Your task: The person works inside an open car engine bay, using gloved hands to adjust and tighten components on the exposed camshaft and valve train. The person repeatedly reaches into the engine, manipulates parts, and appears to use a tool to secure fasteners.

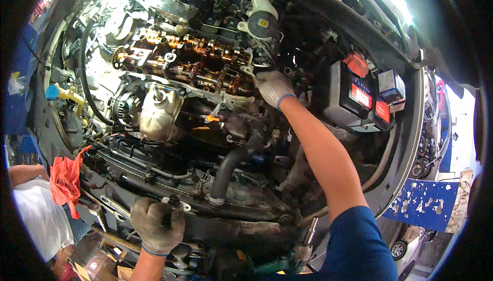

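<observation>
An engine with its cylinder head (200,92) uncovered lies before me, the oily camshafts (205,78) exposed. My right hand (275,88), in a grey knit glove, reaches across the bay to the right end of the head. Its fingers curl inward at that edge; whatever lies under them is hidden. My left hand (156,224), gloved too, is closed at the front crossmember (246,229). A small metal piece (174,204) shows just beyond its knuckles, and I cannot make out what the fingers grip.
A battery (336,88) with a red terminal cover stands to the right. A thick black hose (231,170) runs between my hands. At the left, a red cloth (67,181) hangs over the front edge, beside another person in a white shirt (38,217). A white-necked reservoir (263,22) sits at the back.
</observation>
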The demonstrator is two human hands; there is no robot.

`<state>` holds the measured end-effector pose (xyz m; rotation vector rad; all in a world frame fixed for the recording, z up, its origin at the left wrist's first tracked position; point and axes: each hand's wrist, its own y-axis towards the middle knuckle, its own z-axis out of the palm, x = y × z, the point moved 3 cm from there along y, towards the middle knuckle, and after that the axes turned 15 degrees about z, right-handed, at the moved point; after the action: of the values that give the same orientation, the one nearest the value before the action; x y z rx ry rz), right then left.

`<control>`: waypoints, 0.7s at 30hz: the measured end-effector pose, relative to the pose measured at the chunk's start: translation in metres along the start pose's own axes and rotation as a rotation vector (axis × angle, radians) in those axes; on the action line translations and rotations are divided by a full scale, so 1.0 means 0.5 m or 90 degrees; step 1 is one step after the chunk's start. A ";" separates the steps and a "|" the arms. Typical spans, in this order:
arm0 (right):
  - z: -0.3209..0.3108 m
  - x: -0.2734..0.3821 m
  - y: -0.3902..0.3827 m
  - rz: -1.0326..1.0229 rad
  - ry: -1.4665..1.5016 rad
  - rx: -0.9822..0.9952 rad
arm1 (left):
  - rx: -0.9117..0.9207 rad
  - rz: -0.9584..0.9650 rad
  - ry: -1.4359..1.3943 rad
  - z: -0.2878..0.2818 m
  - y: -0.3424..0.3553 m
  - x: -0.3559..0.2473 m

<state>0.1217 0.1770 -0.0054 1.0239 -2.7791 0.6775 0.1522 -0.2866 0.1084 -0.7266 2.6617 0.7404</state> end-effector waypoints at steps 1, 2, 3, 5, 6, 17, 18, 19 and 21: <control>-0.002 -0.001 0.000 -0.007 -0.045 -0.022 | 0.004 0.003 0.000 0.001 -0.001 -0.001; 0.000 -0.008 0.001 0.013 -0.030 0.000 | 0.006 0.004 0.000 0.002 -0.001 -0.001; 0.003 -0.014 -0.003 0.009 0.020 -0.003 | 0.004 0.003 0.002 0.002 -0.002 -0.001; 0.010 -0.026 -0.008 0.029 0.014 -0.029 | 0.008 0.003 0.001 0.002 -0.004 0.000; 0.012 -0.022 -0.009 -0.021 0.014 -0.062 | 0.019 -0.001 0.005 0.003 -0.004 0.001; -0.018 -0.009 -0.038 0.012 -0.070 0.026 | 0.008 0.009 -0.004 0.001 0.004 -0.002; -0.022 -0.005 -0.034 -0.017 -0.079 0.018 | 0.004 0.018 0.002 0.000 0.003 -0.003; -0.022 -0.006 -0.031 -0.009 -0.083 0.028 | 0.009 0.019 -0.008 0.001 0.004 -0.001; -0.022 -0.010 -0.024 0.008 -0.068 0.028 | 0.003 0.007 -0.012 -0.001 0.001 0.001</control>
<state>0.1325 0.1768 0.0078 1.0827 -2.8760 0.7085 0.1515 -0.2866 0.1089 -0.7017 2.6521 0.7391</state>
